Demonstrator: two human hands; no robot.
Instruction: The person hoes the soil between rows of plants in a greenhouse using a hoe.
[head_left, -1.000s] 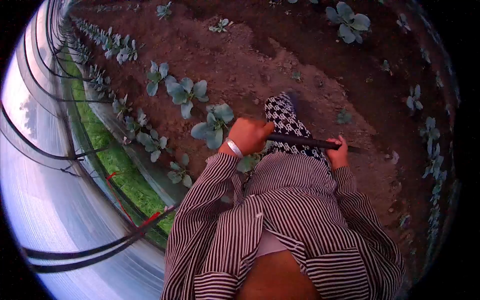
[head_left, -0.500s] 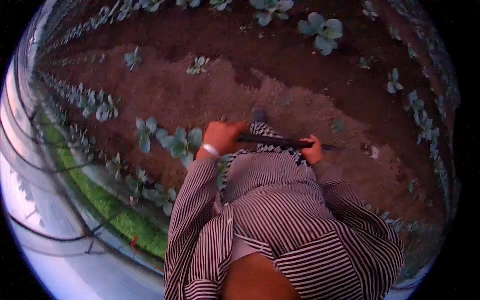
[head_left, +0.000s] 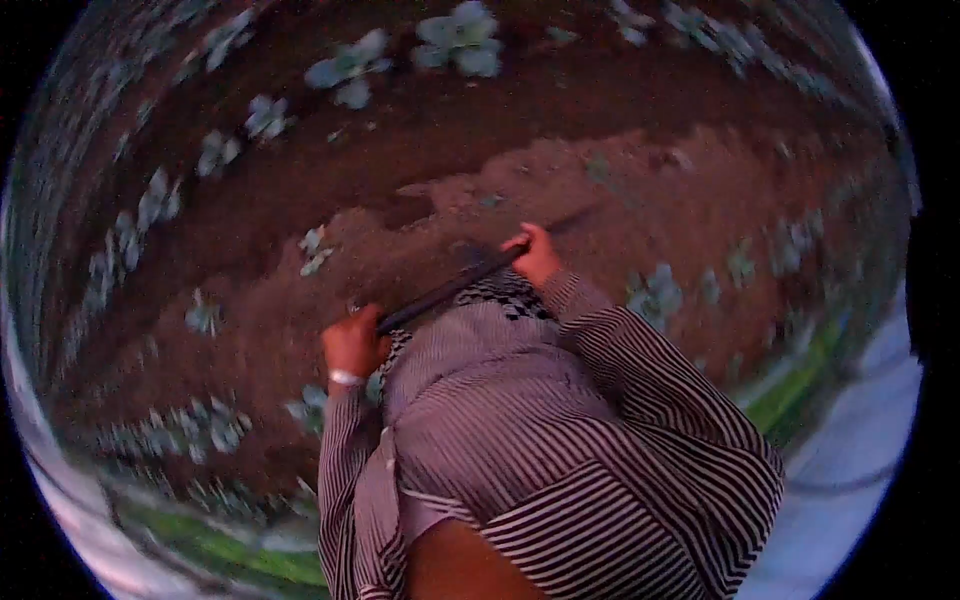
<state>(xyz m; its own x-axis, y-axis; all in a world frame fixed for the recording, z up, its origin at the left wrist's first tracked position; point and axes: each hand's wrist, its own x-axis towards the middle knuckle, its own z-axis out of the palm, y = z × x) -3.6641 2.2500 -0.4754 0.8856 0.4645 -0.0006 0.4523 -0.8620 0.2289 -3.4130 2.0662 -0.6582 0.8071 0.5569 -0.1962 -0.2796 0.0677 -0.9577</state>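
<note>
- In the head view, a dark, smooth-looking rod [head_left: 445, 295] is being held across the front of the body, slanting from the left hand up to the right.
- Its near end is being enclosed by the left hand [head_left: 355, 342], whose fingers are being kept curled round the shaft; a pale, shiny wristband [head_left: 346, 378] is being worn on that wrist.
- Farther along, the rod is being grasped by the right hand [head_left: 538, 255], with the fingers being wrapped about it.
- Beyond the right hand, a thinner, darker end is being blurred against the soil, so its shape cannot be told.
- Patterned black-and-white cloth [head_left: 510, 292] is being partly covered by the rod.
- A loose shirt [head_left: 480, 430] with narrow dark and pale stripes is being worn, its folds being bunched at the sleeves.
- Brown, crumbly soil [head_left: 450, 150] is being dotted with broad-leaved, grey-green plants [head_left: 460, 42], their rounded leaves being softened by blur.
- Bright green strips [head_left: 230, 555] are being bordered by pale, smooth sheeting [head_left: 860, 430].
</note>
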